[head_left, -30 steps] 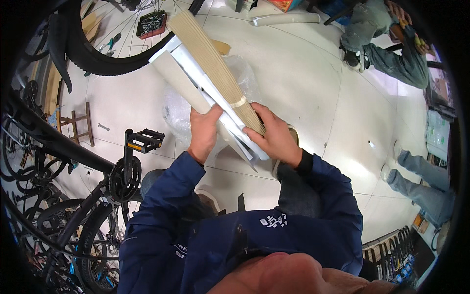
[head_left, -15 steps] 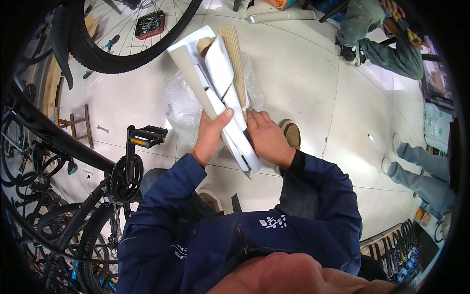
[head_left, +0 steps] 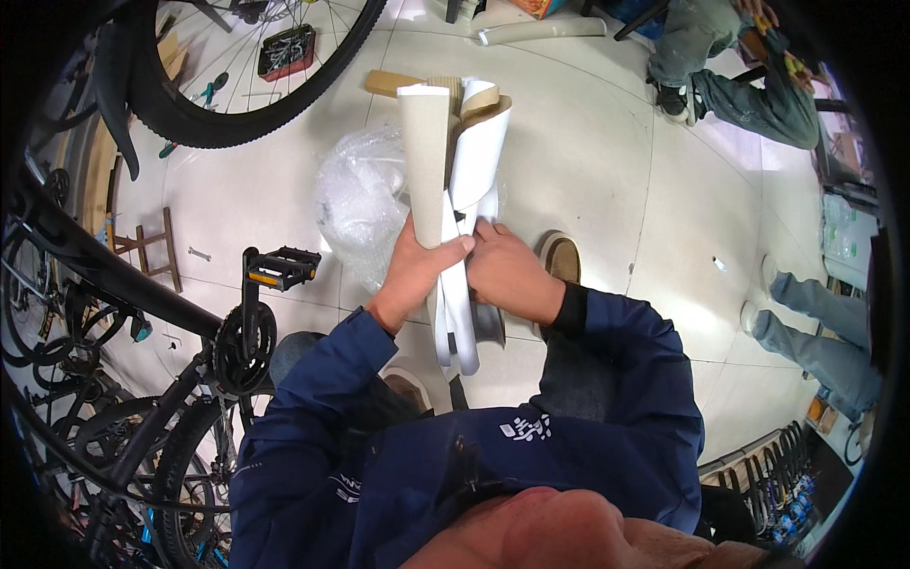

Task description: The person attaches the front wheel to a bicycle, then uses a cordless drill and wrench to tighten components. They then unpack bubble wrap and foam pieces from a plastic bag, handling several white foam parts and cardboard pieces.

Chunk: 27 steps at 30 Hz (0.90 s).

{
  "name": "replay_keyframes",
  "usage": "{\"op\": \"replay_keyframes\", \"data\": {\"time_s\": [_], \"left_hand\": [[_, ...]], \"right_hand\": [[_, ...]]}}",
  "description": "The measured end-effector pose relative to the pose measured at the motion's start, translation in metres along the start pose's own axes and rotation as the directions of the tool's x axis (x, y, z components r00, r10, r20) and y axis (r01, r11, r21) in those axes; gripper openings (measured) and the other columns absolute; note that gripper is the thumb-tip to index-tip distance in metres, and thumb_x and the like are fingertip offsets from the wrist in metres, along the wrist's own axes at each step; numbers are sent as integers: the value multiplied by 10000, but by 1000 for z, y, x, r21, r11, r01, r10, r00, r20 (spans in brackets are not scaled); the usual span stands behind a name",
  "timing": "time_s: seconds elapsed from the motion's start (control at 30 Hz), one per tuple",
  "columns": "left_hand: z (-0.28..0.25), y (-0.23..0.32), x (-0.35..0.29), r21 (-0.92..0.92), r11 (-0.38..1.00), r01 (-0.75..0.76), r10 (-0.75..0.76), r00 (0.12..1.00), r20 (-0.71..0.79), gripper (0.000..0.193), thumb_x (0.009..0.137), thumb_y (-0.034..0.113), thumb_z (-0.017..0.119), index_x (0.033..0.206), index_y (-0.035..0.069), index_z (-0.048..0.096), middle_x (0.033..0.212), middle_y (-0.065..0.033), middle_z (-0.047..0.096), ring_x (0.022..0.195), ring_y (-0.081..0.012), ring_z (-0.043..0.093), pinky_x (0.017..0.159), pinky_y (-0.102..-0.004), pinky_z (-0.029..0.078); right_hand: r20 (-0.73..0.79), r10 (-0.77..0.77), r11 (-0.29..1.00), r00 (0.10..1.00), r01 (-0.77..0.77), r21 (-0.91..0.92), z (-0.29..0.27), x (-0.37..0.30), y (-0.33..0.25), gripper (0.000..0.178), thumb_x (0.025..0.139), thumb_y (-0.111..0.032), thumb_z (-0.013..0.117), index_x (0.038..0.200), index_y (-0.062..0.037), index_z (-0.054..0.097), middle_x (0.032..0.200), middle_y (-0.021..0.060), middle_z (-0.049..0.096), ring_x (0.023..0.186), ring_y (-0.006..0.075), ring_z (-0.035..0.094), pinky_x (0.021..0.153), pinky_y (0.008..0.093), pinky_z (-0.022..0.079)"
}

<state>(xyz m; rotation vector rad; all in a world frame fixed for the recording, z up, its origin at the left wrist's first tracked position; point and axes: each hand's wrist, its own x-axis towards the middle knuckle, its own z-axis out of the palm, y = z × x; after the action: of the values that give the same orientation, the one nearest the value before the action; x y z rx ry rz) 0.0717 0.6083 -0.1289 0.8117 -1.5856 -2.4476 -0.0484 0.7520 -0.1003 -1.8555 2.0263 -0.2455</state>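
Between my hands is a long bundle of folded cardboard (head_left: 428, 161), white on some faces and brown on others, with a white curled flap (head_left: 482, 152) at its far right. My left hand (head_left: 412, 275) is closed around its left side, the thumb lying across the top. My right hand (head_left: 512, 277) presses against the right side with fingers bent in, their tips partly hidden. A grey, shiny curved piece (head_left: 488, 325) shows below my right hand; its kind is unclear. Crumpled clear bubble wrap (head_left: 360, 194) lies on the floor beside the bundle.
A bicycle wheel (head_left: 275, 125) and a red tray of small metal parts (head_left: 286, 52) are at the far left. Nearer stand a bicycle crank with pedal (head_left: 284, 267) and a small wooden frame (head_left: 156, 251). A wrench (head_left: 199, 254) lies on the floor. Other people's legs (head_left: 820, 327) are at right.
The cardboard bundle has turned from leaning left to nearly upright in the picture, and its near end has swung left. A brown piece now shows behind it, and the grey curved piece has appeared.
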Motion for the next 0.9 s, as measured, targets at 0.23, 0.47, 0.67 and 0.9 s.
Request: {"op": "replay_keyframes", "data": {"time_s": [0.23, 0.47, 0.67, 0.9], "left_hand": [[-18, 4, 7, -40, 999, 32, -41, 962, -271, 357, 906, 69, 730, 1235, -29, 631, 1063, -65, 701, 901, -156, 681, 801, -319, 561], [-30, 19, -6, -198, 980, -27, -30, 959, -280, 492, 936, 123, 687, 1365, -56, 527, 1196, -115, 659, 1046, -211, 677, 913, -360, 564], [-43, 23, 1, -140, 987, -75, 16, 923, -385, 505, 916, 116, 687, 1365, -53, 529, 1180, -108, 653, 1022, -201, 665, 899, -356, 552], [-51, 26, 4, -147, 986, -81, 4, 887, -461, 497, 903, 84, 701, 1352, -56, 539, 1169, -112, 668, 999, -195, 670, 891, -352, 550]], "right_hand": [[-348, 36, 799, 937, 183, 573, -4, -10, 23, 202, 872, -136, 795, 995, -27, 677, 1032, 112, 678, 1010, 249, 656, 863, 354, 548], [-220, 573, 469, 789, -96, 878, 31, 32, 112, 382, 942, -137, 768, 1275, -47, 604, 1096, 87, 690, 908, 184, 686, 807, 293, 566], [-243, 321, 740, 916, -82, 668, 54, 83, 198, 462, 898, -175, 774, 1326, -53, 648, 1174, 153, 724, 984, 211, 722, 833, 323, 590], [-246, 476, 760, 844, -254, 598, 58, 197, 289, 334, 928, -90, 670, 1259, -40, 669, 1081, 140, 759, 947, 302, 750, 852, 377, 590]]}}
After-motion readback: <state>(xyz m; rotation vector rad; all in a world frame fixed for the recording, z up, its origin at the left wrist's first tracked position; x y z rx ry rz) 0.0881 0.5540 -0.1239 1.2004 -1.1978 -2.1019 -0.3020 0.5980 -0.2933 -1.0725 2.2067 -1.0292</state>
